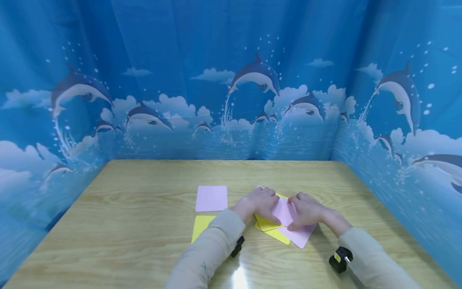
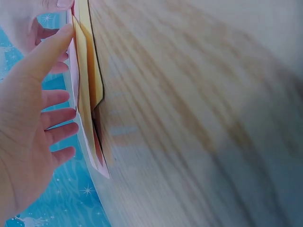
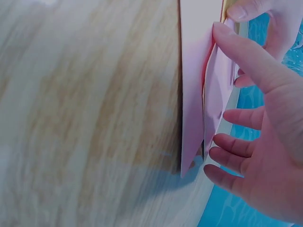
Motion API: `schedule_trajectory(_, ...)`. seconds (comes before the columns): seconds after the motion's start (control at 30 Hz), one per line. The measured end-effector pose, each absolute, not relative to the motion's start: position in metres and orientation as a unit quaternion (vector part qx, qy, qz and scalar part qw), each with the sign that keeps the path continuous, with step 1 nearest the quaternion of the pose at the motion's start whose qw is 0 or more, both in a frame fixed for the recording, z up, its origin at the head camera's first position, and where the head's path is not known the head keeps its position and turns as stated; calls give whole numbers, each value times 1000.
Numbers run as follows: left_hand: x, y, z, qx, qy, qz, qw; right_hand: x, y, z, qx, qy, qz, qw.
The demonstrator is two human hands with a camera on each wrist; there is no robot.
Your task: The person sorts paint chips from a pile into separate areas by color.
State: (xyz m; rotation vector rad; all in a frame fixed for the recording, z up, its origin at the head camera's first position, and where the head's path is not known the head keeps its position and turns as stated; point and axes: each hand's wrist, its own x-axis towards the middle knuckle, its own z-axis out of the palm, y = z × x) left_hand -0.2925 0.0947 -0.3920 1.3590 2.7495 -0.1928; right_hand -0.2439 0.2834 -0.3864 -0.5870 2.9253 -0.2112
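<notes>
Several pink and yellow square cards lie in an uneven, fanned pile right of the table's middle. On top is a pink card (image 1: 283, 210), its surface slightly bowed. Yellow cards (image 1: 268, 223) stick out below it to the left, and another pink card (image 1: 301, 234) to the lower right. My left hand (image 1: 261, 202) rests at the pile's left side, thumb (image 2: 59, 42) touching the card edges and fingers extended. Facing it, my right hand (image 1: 307, 209) touches the right side with thumb (image 3: 232, 45) and fingers spread. Both hands partly cover the pile.
Left of the pile, a separate pink card (image 1: 211, 198) lies flat. Nearer to me is a yellow card (image 1: 202, 225), partly hidden by my left sleeve. The wooden table (image 1: 144, 208) ends at a blue curtain (image 1: 187, 80) printed with dolphins, which also runs along both sides.
</notes>
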Motion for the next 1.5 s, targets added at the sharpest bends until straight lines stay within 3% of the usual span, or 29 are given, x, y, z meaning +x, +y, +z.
schedule_trajectory(0.83,-292,99,-392,457,887,-34,54,-242,290,-383,-244,961,-103,82)
schedule_trajectory(1.5,-291,84,-379,451,889,-84,3,-244,282,-372,-271,954,-113,61)
